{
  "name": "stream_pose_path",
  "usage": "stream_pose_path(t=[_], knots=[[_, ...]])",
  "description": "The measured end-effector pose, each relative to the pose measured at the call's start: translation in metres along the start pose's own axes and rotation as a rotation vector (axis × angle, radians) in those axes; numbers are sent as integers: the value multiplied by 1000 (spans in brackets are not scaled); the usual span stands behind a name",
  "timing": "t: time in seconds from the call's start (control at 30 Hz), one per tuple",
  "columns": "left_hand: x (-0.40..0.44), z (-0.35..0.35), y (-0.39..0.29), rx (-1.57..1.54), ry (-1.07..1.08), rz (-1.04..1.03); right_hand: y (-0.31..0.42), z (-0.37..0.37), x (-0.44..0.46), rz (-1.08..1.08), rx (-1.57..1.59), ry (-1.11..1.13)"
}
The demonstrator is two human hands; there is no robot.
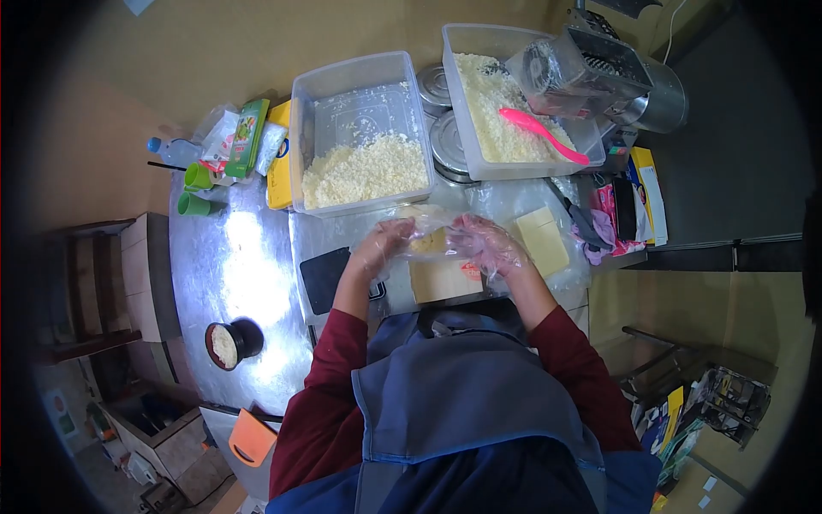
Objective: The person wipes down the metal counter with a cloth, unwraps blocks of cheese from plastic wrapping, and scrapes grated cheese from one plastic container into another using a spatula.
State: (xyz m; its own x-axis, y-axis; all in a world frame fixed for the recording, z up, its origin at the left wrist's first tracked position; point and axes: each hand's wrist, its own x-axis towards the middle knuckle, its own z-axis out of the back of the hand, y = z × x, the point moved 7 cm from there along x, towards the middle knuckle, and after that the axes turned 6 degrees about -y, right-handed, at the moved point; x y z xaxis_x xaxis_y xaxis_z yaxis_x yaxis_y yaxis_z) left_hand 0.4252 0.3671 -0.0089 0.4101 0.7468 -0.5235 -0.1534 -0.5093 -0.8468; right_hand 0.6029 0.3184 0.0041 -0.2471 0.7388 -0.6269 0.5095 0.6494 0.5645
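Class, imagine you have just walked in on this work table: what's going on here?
A person in a blue-grey apron is handling thin clear plastic at a metal table. The left hand and right hand hold it between them, with something pale there, too blurred to name. Beyond are two plastic tubs of white, crumbly food: the left one partly filled, the right one with a pink utensil lying in it.

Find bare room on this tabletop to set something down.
Widest patch: the metal tabletop between the green cups, dark bowl and black slab. Crowded: around left hand and right hand; between the tubs, where round metal containers stand; the right end, packed with packages. Glare could hide something small.
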Motion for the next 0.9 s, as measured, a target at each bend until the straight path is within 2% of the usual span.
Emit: stream_pose_path(t=[0.03,0.07,0.1,0.17,0.23,0.27,0.3,0.37,0.43,0.5,0.6,0.67,0.73,0.8,0.87,0.9], knots=[[4,-6,4,-293,-65,55,0,-4,-3,-12,164,-113],[6,-9,10,-584,-129,112,-5,-4,1,-9,166,-115],[13,-7,21,-581,-124,115,-18,5,9,-66,295,-165],[27,-12,34,-1013,133,92,-46,40,34,-116,429,-217],[28,-12,32,-1130,188,118,-56,46,46,-177,730,596],[27,-15,30,-1252,237,140,-53,46,44,-174,732,594],[22,-18,22,-1250,237,143,-48,45,40,-167,674,512],[12,-13,19,-1055,-19,143,-30,24,18,-160,620,430],[-2,-12,16,-958,-26,210,-2,13,-5,33,370,-44],[-13,-15,24,-863,-36,270,-4,24,-4,99,276,-20],[-23,-22,33,-742,-11,171,0,28,-16,182,68,37],[-20,-10,44,-650,-82,62,4,23,-27,200,-49,70],[-16,3,57,-702,-119,49,19,22,-41,284,-308,-109],[-21,8,50,-755,-160,36,34,22,-52,339,-400,-156],[-33,20,44,-651,-391,53,46,32,-57,394,-493,-204],[-42,24,36,-634,-452,26,58,37,-61,513,-556,-216]])
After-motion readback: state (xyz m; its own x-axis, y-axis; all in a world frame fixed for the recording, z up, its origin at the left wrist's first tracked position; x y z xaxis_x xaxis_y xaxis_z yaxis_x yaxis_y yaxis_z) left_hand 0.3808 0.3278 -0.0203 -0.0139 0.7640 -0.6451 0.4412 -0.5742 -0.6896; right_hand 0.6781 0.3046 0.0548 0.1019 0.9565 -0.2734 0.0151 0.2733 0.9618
